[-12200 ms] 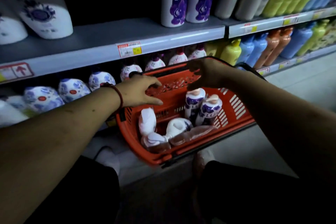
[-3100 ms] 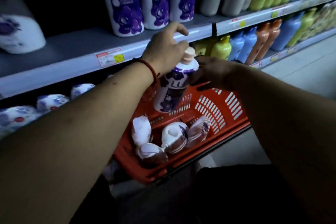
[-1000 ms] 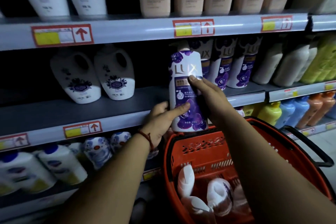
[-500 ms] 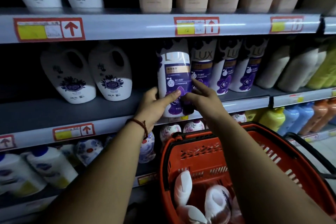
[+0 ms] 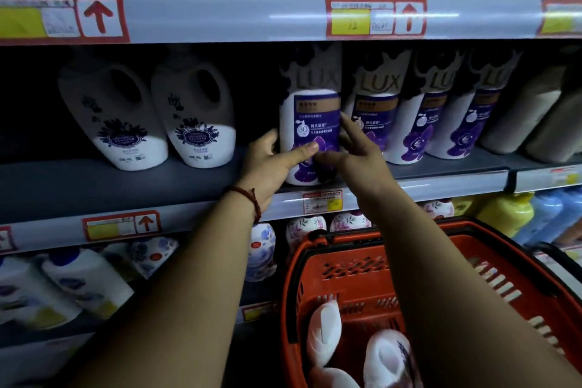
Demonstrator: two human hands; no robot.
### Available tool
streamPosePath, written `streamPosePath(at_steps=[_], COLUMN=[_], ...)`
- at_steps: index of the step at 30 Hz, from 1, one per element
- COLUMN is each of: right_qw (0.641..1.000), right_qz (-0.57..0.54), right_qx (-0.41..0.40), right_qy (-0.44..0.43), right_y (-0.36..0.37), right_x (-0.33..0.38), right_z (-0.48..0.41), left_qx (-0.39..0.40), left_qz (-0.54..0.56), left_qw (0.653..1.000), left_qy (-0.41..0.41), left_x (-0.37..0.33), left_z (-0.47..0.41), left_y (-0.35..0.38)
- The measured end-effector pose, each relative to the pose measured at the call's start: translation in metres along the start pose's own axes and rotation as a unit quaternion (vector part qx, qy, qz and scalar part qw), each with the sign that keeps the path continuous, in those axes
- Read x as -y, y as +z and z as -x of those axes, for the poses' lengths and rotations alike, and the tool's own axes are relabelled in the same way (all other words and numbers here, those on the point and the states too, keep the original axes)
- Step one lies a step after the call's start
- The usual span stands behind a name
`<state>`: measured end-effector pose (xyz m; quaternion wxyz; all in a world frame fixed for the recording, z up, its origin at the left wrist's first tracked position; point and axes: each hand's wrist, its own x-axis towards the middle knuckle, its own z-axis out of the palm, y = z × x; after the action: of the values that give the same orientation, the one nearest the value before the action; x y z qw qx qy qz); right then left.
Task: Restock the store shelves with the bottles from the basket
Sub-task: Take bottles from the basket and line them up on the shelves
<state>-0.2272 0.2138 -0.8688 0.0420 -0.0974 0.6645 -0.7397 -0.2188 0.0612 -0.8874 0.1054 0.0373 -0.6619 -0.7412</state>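
Observation:
A white and purple LUX bottle point(image 5: 310, 110) stands upright at the front of the middle shelf point(image 5: 126, 186), left of a row of matching LUX bottles point(image 5: 374, 116). My left hand point(image 5: 271, 164) grips its lower left side, thumb across the label. My right hand point(image 5: 356, 154) holds its right side, fingers slipped between it and the neighbouring bottle. The red basket point(image 5: 491, 249) hangs below my right forearm. Inside it lie white bottles point(image 5: 324, 331), partly cut off by the frame edge.
Two white handled jugs point(image 5: 195, 123) stand left of the bottle, with bare shelf between them. The upper shelf edge point(image 5: 220, 16) with price tags runs close overhead. Patterned bottles point(image 5: 305, 227) fill the lower shelf behind the basket.
The bottle has gone from held in the air in front of the shelf to standing on the middle shelf. Both hands stayed on it and moved forward.

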Motion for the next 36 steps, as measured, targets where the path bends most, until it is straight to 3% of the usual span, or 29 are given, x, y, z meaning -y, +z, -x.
streamPosePath(at_steps=[6, 9, 13, 17, 19, 24, 29, 36], right_qw=[0.997, 0.996, 0.990, 0.977, 0.974, 0.980, 0.993, 0.994], right_qz=[0.072, 0.091, 0.110, 0.135, 0.142, 0.169, 0.095, 0.070], right_qx=[-0.005, -0.005, -0.082, -0.164, -0.176, -0.100, -0.065, -0.078], right_qy=[-0.006, -0.009, 0.016, 0.021, 0.019, 0.014, 0.027, 0.035], right_y=[-0.010, -0.012, -0.008, 0.005, 0.011, 0.013, 0.009, 0.008], right_x=[-0.011, -0.008, -0.010, -0.015, -0.014, -0.018, -0.018, -0.026], right_z=[0.001, 0.004, 0.004, 0.003, 0.005, 0.004, 0.004, 0.002], left_qx=[0.019, -0.032, -0.122, -0.167, -0.186, -0.164, -0.138, -0.112], left_qz=[-0.135, -0.203, -0.276, -0.115, -0.092, -0.038, -0.019, -0.024], left_qw=[0.991, 0.978, 0.951, 0.979, 0.978, 0.985, 0.990, 0.993], left_qy=[0.009, 0.028, 0.063, -0.007, -0.013, -0.027, -0.038, -0.040], left_x=[0.002, -0.004, -0.006, -0.001, 0.003, -0.002, -0.001, 0.001], left_z=[-0.004, 0.003, 0.018, 0.023, 0.021, 0.023, 0.019, 0.016], left_y=[-0.013, -0.010, -0.001, 0.000, 0.000, 0.000, 0.001, -0.003])
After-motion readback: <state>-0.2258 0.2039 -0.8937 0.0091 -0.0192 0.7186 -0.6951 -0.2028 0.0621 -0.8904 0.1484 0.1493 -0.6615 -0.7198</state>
